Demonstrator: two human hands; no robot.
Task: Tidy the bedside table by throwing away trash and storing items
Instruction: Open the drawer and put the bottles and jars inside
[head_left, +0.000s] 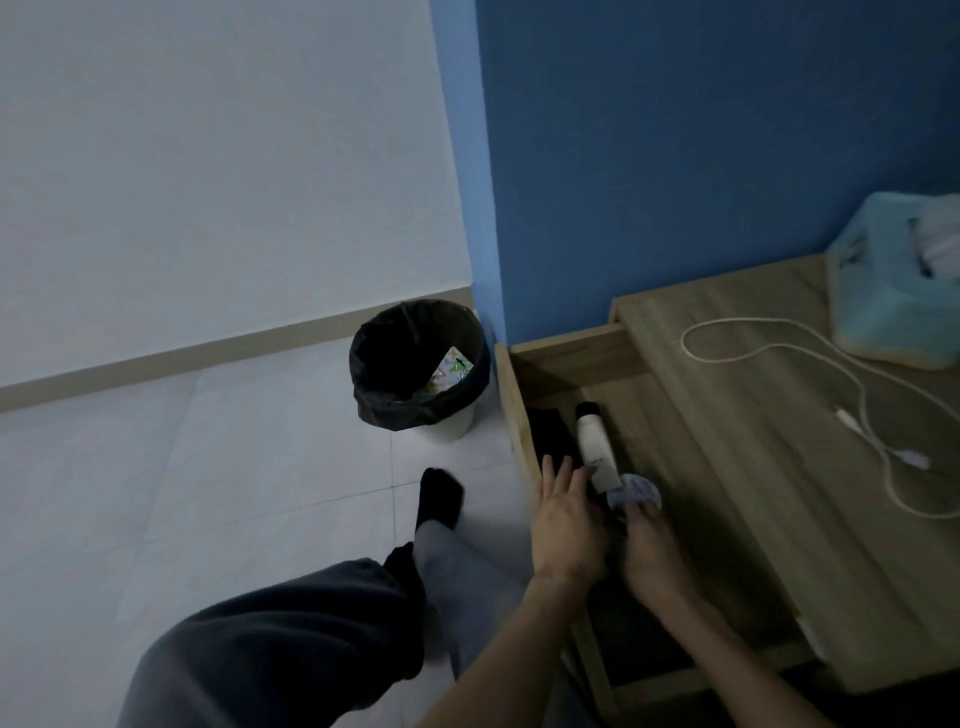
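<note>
The bedside table's drawer (513, 410) stands pulled out. Inside it lie a black item (549, 435), a white tube with a black cap (594, 441) and a small round tin (638, 490). My left hand (563, 525) hovers over the black item with its fingers spread, and its thumb is against the tube's lower end. My right hand (652, 553) reaches into the drawer with its fingertips on the near edge of the round tin. The motion is slightly blurred.
On the wooden tabletop (769, 395) lie a white charging cable (862, 410) and a light-blue tissue box (883, 301). A bin with a black liner (415, 364), holding a colourful wrapper, stands on the tiled floor left of the drawer. My legs are bottom left.
</note>
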